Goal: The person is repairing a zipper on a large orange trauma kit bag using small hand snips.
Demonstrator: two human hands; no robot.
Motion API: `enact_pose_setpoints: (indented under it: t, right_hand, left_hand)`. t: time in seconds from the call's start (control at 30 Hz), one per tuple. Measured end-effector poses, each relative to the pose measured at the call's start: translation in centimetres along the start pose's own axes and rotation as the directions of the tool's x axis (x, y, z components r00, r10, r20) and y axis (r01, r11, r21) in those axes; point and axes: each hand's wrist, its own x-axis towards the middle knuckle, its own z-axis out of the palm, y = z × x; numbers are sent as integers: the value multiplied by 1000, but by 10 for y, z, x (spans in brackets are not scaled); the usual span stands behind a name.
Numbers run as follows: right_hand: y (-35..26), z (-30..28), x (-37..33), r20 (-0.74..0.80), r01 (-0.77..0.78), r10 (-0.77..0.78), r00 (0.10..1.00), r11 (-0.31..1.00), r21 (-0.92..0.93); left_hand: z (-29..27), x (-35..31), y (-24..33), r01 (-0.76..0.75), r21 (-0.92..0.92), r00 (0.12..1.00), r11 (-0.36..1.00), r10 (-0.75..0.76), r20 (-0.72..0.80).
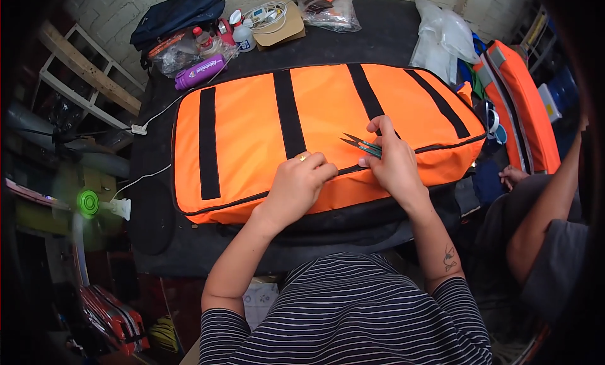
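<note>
A large orange bag (246, 125) with black strips across its top lies on the black table before me. Along its near edge runs a dark piped seam (252, 202). My left hand (299, 183), with a ring on one finger, is closed on that edge, its fingertips pinching the fabric by the seam. In my right hand (394, 160) is a pair of small green thread snips (364, 146), blades pointing left over the orange top. The thumb of that hand is close to the seam. Whether a thread lies between my fingers is too small to tell.
Behind the bag stand a purple bottle (200, 73), a spray bottle (243, 37), a cardboard box (283, 31) and plastic bags (441, 40). A green fan (89, 203) is at the left. On the right sits another person (535, 226) beside a second orange bag (520, 107).
</note>
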Motion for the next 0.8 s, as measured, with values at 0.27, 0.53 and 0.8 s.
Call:
enact_pose_setpoints:
  t: [0.27, 0.53, 0.8]
  right_hand:
    - [0, 2, -2, 18, -5, 5, 1000, 1000, -3]
    - [0, 1, -1, -8, 8, -8, 1000, 999, -44]
    - [2, 0, -5, 12, -1, 1, 1000, 1000, 29]
  left_hand:
    - [6, 7, 0, 122, -21, 992, 992, -122, -18]
    - [-1, 2, -3, 36, -97, 999, 995, -32, 41]
    - [2, 6, 0, -37, 293, 997, 955, 14, 79]
